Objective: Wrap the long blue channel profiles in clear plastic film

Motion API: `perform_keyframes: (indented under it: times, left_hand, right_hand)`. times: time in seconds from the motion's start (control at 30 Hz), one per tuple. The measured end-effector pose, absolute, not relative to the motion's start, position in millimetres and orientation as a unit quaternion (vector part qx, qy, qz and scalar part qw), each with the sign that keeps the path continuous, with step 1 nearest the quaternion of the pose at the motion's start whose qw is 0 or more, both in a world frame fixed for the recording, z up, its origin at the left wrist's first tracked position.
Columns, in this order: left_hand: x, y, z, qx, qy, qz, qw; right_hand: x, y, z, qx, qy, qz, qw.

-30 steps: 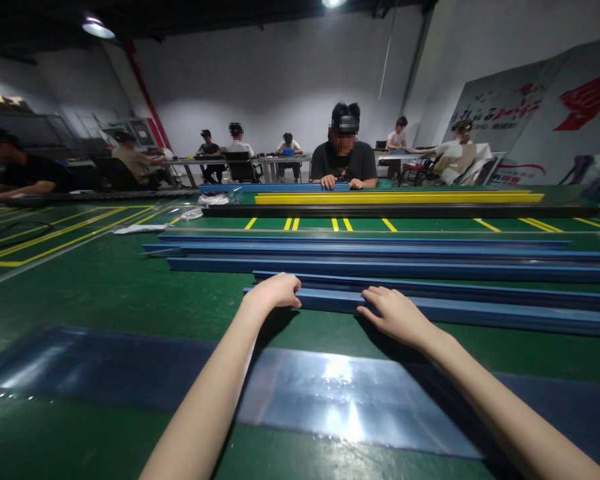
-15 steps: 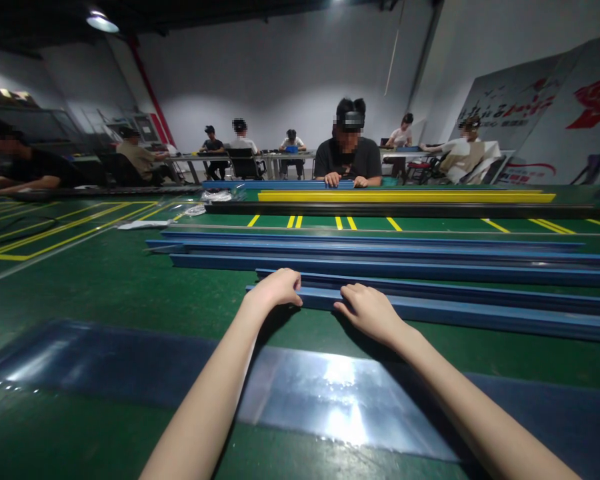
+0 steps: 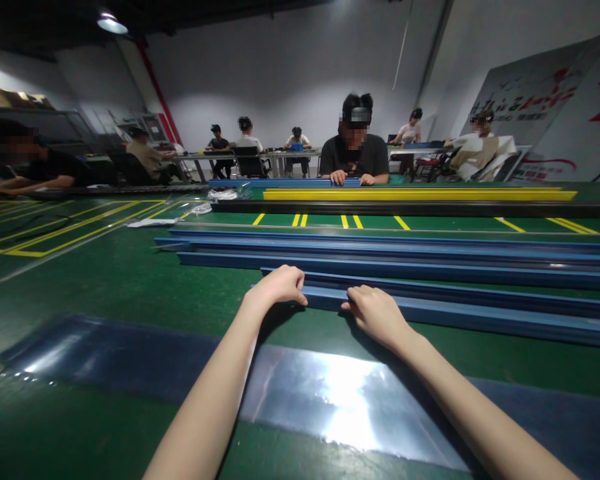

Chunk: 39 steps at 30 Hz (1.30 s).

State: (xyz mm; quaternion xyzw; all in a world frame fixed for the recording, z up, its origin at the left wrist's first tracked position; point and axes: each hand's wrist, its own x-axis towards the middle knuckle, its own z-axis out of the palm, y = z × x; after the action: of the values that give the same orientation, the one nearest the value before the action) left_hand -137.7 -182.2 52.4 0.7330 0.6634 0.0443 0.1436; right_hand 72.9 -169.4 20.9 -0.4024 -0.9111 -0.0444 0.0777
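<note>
A long blue channel profile (image 3: 325, 299) lies crosswise in front of me, its right part running out of view. My left hand (image 3: 283, 285) curls over it near its left end, fingers over the upper edge and thumb at the near side. Farther right, my right hand (image 3: 377, 313) pinches the same profile, fingers bent over its top and thumb below. Both hands are closed, and the fingertips on the far side are hidden. Under my forearms a flat, shiny clear plastic sleeve (image 3: 320, 400) lies on the green tabletop (image 3: 130, 287).
More blue profiles (image 3: 390, 257) lie parallel just beyond, then a black profile (image 3: 405, 209) and a yellow profile (image 3: 420, 195). Crumpled clear plastic (image 3: 223, 194) lies near their left ends. Across the table a co-worker (image 3: 355, 153) handles another blue piece; several people sit behind.
The view has shifted slightly, so the scene sits a little farther right. My right thumb has drawn in closer to its fingers; both hands stay on the blue profile.
</note>
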Motion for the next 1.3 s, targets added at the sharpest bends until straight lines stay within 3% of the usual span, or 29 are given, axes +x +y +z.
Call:
perform_keyframes:
  times: [0.2, 0.5, 1.3]
  left_hand:
    - [-136.0, -183.9, 56.6, 0.739, 0.664, 0.029, 0.114]
    - [-145.8, -180.3, 48.7, 0.69, 0.696, -0.043, 0.192]
    - [-158.3, -184.7, 58.2, 0.657, 0.725, -0.106, 0.176]
  right_hand:
    - [74.1, -168.0, 22.1, -0.394, -0.915, -0.027, 0.08]
    - [74.5, -170.6, 7.3, -0.405, -0.903, -0.076, 0.123]
    - [75.6, -172.1, 3.3, -0.392, -0.901, -0.103, 0.152]
